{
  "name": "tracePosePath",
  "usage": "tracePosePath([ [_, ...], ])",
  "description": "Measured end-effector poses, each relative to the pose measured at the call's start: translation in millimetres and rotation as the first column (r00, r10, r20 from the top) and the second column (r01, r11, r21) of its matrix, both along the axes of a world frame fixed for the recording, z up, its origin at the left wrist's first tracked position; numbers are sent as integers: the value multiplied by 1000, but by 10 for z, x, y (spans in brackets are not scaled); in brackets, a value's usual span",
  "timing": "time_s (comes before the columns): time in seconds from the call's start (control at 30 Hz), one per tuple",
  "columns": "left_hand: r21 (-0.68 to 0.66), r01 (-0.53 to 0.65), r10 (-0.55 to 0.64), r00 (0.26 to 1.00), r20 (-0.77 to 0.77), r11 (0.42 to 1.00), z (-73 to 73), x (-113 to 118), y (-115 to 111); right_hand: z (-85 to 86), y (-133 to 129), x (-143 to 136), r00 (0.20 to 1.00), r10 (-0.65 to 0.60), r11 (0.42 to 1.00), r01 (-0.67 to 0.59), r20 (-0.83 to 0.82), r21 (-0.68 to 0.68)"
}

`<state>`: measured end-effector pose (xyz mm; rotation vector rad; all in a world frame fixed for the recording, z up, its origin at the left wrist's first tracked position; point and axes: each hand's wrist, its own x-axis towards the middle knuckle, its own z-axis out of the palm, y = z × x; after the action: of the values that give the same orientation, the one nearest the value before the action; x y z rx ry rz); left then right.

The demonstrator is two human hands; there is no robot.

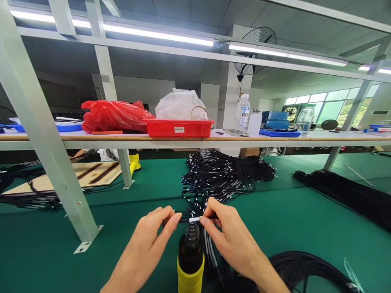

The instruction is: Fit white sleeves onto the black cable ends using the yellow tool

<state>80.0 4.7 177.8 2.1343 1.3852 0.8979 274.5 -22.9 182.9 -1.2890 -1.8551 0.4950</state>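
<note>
My left hand [149,234] pinches a black cable [183,220] between thumb and fingers. From the right, my right hand [230,232] pinches the same line, at the end of a short white sleeve [194,219]. The sleeve sits level between my fingertips, just above the coiled metal nozzle [192,235] of an upright heat gun with a yellow and black body [191,268]. Whether the sleeve touches the nozzle I cannot tell. Behind my hands lies a large bundle of black cables with white tips [214,171].
A green table [152,179] carries more black cables at the right [345,195] and lower right [302,264]. A white metal post [58,142] stands at the left. Above the table, a shelf [122,143] holds a red tray [180,128], a red bag [113,116] and a bottle [244,114].
</note>
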Motion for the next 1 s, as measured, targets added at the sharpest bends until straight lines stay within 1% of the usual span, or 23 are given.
tracePosePath([
  [0.2, 18, -15, 15, 1000, -14, 1000, -19, -2, 28, -48, 60, -8, 1000, -21, 1000, 21, 19, -2],
  [0.47, 30, -14, 15, 1000, -18, 999, -9, 10, 17, -84, 67, -21, 998, -40, 999, 40, 39, 8],
  [0.67, 9, -13, 13, 999, -34, 1000, -8, 11, 13, -69, 67, -6, 998, -35, 999, 35, 49, 5],
  [0.83, -12, -8, 8, 1000, -24, 1000, 12, 15, 11, -41, 65, -5, 1000, -20, 1000, 20, 24, -4],
  [1.0, -1, 0, 0, 1000, -31, 1000, 23, 18, 16, -55, 59, -5, 998, -44, 999, 44, 35, 9],
])
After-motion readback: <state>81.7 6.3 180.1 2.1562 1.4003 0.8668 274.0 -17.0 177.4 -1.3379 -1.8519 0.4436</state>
